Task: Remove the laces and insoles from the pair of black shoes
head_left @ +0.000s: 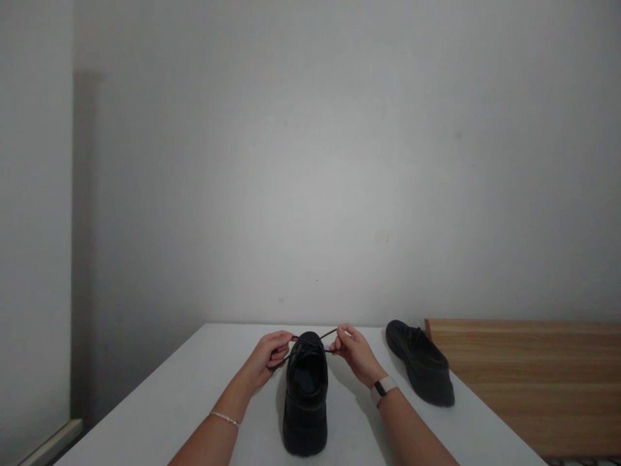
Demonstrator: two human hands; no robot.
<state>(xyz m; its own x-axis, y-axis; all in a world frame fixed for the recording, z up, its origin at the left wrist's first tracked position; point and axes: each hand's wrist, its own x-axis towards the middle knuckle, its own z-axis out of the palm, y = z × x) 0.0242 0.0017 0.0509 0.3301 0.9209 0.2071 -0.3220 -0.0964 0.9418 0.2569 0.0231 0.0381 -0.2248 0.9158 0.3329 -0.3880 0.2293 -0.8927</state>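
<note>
A black shoe (305,395) stands on the white table (174,401) with its heel toward me. My left hand (270,355) is closed on a loop of the black shoelace (328,335) at the shoe's left side. My right hand (354,351) pinches the lace on the shoe's right side. Both hands sit close to the shoe's lacing area, one on each side. A thin bracelet is on my left wrist and a band with a dark face on my right wrist.
A second black shoe (420,361) lies at the right of the table, toe pointing away. A wooden surface (528,382) adjoins the table on the right. A plain grey wall (310,162) rises behind.
</note>
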